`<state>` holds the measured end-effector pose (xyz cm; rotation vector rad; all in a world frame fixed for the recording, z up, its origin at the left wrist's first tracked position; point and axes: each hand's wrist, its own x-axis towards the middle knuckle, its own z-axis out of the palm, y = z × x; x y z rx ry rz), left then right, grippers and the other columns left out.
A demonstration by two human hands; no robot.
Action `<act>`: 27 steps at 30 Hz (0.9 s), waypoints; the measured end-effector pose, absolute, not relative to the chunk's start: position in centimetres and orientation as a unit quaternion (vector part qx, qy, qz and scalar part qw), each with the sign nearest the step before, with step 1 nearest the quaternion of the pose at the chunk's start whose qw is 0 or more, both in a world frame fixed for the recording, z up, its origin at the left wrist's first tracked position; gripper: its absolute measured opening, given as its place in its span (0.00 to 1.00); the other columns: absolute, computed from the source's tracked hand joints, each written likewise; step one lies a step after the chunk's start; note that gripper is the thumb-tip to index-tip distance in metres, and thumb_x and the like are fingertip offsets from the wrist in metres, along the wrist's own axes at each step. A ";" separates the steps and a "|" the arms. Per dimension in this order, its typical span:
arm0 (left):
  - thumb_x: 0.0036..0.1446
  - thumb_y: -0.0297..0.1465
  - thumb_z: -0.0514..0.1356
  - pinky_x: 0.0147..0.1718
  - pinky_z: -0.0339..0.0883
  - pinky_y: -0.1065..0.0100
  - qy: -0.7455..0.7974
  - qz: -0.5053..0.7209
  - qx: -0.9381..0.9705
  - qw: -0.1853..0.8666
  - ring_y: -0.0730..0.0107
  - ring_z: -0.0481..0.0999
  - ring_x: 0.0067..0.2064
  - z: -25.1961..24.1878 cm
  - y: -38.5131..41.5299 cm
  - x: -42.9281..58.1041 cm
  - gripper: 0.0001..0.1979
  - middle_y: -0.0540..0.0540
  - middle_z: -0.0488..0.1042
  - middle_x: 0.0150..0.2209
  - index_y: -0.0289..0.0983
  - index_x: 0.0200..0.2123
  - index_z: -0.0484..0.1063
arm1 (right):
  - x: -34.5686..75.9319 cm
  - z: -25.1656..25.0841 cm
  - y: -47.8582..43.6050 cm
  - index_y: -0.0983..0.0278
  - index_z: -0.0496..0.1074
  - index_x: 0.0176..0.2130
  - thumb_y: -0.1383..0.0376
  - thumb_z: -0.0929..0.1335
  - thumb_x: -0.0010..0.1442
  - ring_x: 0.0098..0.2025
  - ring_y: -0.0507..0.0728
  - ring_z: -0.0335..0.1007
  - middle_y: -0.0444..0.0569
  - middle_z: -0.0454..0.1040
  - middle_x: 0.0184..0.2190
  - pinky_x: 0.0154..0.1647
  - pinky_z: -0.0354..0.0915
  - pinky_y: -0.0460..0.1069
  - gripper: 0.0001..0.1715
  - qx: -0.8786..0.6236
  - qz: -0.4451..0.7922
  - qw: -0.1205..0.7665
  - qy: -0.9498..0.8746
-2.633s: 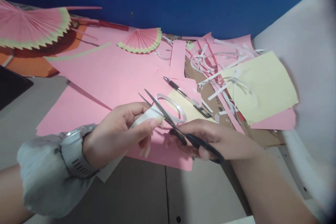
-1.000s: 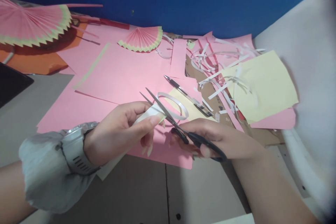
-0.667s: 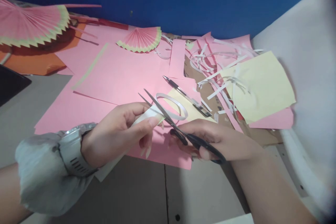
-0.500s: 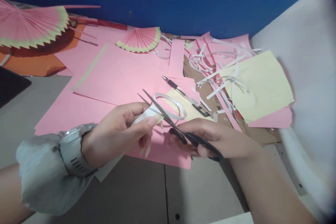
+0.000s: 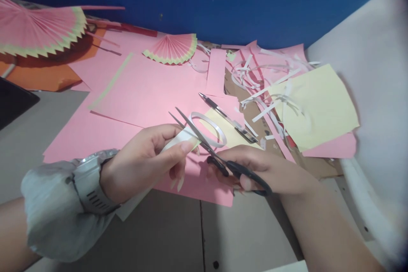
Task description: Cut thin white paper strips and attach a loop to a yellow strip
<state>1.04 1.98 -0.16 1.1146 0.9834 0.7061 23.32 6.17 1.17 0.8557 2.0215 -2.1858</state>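
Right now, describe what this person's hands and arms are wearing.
The left hand has longish nails; its wrist carries a chunky silver-grey wristwatch with a slotted strap, beside a bunched pale grey cuff. The right hand and forearm are bare: no sleeve, watch or ring visible.

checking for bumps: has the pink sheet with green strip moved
Yes: pink sheet swung, left end of its green strip now lower in view; small paper fan unmoved.

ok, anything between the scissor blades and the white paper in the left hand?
Nothing visible. The black-handled scissors in the right hand have open blades at the white paper piece pinched by the left hand.
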 end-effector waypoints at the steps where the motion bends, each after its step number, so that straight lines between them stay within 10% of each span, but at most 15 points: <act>1: 0.60 0.36 0.53 0.17 0.60 0.80 0.439 0.314 0.498 0.679 0.81 0.69 0.16 -0.2 2.0 1.0 0.13 0.56 0.70 0.15 0.37 0.24 0.62 | 23.3 1.2 6.2 0.67 0.63 0.30 0.42 0.63 0.54 0.26 0.49 0.54 0.44 0.59 0.26 0.24 0.53 0.44 0.29 0.276 -0.706 0.021 0.652; 27: 0.61 0.36 0.51 0.17 0.61 0.79 0.442 0.314 0.478 0.691 0.80 0.67 0.16 0.1 2.1 1.1 0.11 0.56 0.68 0.15 0.37 0.28 0.63 | 23.4 0.9 6.5 0.70 0.67 0.38 0.46 0.64 0.55 0.26 0.48 0.56 0.45 0.62 0.28 0.25 0.57 0.44 0.29 0.261 -0.734 0.013 0.627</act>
